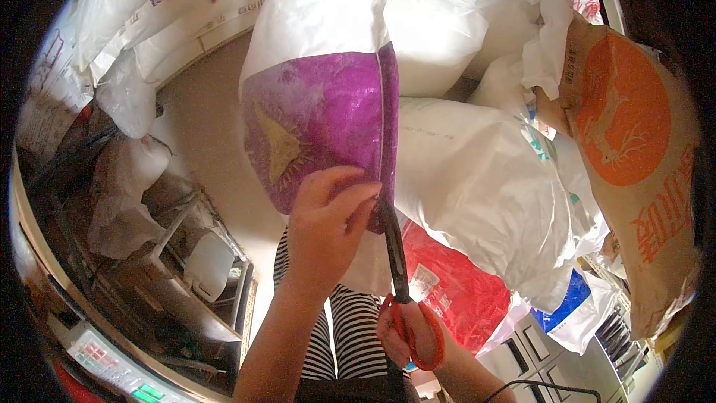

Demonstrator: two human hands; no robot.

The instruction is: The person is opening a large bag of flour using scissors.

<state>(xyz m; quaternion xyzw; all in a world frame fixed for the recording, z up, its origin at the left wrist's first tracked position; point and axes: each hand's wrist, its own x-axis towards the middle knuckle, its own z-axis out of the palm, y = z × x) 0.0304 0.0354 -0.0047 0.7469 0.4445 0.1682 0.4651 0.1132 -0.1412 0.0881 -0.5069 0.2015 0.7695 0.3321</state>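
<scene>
A large woven sack (335, 97), white above with a purple printed band and a yellowish figure, stands in front of me. My left hand (324, 216) pinches it near its lower right side edge. My right hand (406, 336) grips scissors (397, 265) with red handles and dark blades. The blades point upward, and their tips are by the sack's edge, close to my left fingertips. Whether the tips are cutting into the sack cannot be made out.
White sacks (462, 179) and a red bag (455, 283) lie to the right. A brown paper sack (626, 157) with an orange circle stands at far right. At left are a metal frame (179, 224) and a whitish plastic container (209, 265). More white sacks (171, 0) line the top left.
</scene>
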